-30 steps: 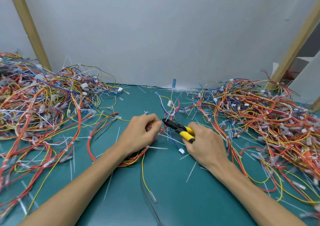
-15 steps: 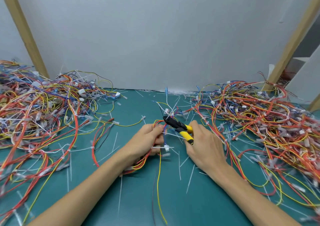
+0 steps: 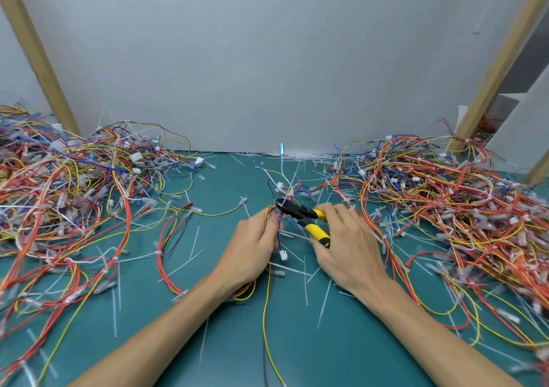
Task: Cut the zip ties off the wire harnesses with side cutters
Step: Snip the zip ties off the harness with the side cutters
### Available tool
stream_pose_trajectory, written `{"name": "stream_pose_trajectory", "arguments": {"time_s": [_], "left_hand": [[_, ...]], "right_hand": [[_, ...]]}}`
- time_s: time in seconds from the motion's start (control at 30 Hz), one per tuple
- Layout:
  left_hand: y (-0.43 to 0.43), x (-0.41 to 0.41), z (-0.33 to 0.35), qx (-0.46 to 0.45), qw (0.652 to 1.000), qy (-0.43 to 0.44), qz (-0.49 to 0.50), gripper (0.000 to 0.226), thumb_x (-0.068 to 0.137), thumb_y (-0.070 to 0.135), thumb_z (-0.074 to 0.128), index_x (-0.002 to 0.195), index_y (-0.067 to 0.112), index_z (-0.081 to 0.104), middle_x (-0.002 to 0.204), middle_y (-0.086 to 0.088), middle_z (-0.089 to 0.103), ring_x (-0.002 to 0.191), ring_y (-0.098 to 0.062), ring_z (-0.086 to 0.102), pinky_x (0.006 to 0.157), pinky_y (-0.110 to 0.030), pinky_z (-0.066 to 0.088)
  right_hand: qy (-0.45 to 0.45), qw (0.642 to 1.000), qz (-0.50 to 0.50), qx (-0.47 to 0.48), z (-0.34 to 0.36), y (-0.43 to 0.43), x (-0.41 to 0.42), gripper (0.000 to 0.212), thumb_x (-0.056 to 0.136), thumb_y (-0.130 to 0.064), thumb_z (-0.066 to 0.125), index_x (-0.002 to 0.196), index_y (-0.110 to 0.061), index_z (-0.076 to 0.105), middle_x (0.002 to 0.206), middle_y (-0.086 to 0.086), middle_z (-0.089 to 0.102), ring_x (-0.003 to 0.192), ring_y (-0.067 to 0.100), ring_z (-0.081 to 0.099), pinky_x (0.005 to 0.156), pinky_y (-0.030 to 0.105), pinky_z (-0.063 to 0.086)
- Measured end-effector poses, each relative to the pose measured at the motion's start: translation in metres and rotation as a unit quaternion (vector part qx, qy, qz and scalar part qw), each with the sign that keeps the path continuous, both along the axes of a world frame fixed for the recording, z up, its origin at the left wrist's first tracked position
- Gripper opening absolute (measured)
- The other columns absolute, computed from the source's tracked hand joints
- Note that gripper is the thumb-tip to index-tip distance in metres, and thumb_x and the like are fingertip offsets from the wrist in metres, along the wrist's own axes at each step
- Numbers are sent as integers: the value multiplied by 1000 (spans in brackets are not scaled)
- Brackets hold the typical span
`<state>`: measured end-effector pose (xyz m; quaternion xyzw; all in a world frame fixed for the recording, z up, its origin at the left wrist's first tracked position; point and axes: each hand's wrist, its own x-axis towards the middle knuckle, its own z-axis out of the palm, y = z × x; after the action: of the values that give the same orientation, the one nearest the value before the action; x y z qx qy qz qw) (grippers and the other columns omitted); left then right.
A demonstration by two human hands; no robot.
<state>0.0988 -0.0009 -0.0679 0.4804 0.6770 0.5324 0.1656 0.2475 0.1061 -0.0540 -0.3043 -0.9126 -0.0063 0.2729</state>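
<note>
The wire harness (image 3: pixel 280 208) sits mid-table over the green mat (image 3: pixel 225 342), pinched in the left hand (image 3: pixel 255 244)'s curled fingers; the side cutters (image 3: pixel 303 215)' black tip touches it, yellow handles gripped by the right hand (image 3: pixel 347 247); tangled wire piles (image 3: pixel 74 196) lie either side.

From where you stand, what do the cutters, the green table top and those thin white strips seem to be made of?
Cutters: dull black head, probably steel; glossy yellow handles look like plastic or rubber sleeves. Table top: flat matte green sheet, likely a rubber or vinyl mat. White strips: thin, pale, slightly translucent, so probably nylon plastic.
</note>
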Motion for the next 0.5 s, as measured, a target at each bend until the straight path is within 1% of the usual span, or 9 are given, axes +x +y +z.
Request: {"name": "stream_pose_trajectory", "arguments": {"time_s": [0.17, 0.27, 0.33, 0.43, 0.5], "left_hand": [[0, -1, 1, 6, 1000, 16, -3, 33, 104, 29, 36, 73, 22, 45, 47, 13, 46, 44, -8, 37, 46, -17, 29], [0, -1, -1, 5, 1000, 17, -8, 33, 103, 31, 35, 72, 25, 45, 47, 13, 46, 43, -7, 37, 47, -18, 28], [1, -3, -1, 8, 1000, 2, -12, 34, 103, 33, 36, 71, 28, 46, 46, 13, 45, 43, -7, 37, 47, -22, 29], [1, -6, 1, 14, 999, -34, -10, 33, 98, 39, 36, 68, 33, 49, 46, 13, 42, 44, -7, 34, 48, -27, 28], [0, -8, 1, 13, 999, -44, -7, 32, 95, 43, 36, 67, 33, 49, 47, 13, 42, 45, -8, 33, 48, -28, 27]], "right_hand": [[2, 1000, -1, -2, 2, -1, 1, 34, 83, -36, 67, 109, -20, 54, 90, -5, 54, 82, 21, 48, 70, 33, 38], [6, 1000, -3, 5, 3, -2, 0, 32, 82, -35, 68, 106, -19, 55, 87, -4, 55, 78, 20, 45, 66, 33, 37], [-7, 1000, -5, 8, 3, -2, 0, 33, 82, -34, 69, 107, -18, 55, 87, -4, 55, 78, 20, 45, 65, 32, 35], [-53, 999, -2, 2, 2, -1, -1, 41, 84, -35, 67, 117, -17, 51, 96, -1, 53, 87, 22, 48, 72, 33, 37], [-70, 998, 0, -9, 1, 0, -1, 44, 86, -36, 64, 122, -18, 46, 99, 0, 50, 91, 22, 46, 77, 33, 38]]}}
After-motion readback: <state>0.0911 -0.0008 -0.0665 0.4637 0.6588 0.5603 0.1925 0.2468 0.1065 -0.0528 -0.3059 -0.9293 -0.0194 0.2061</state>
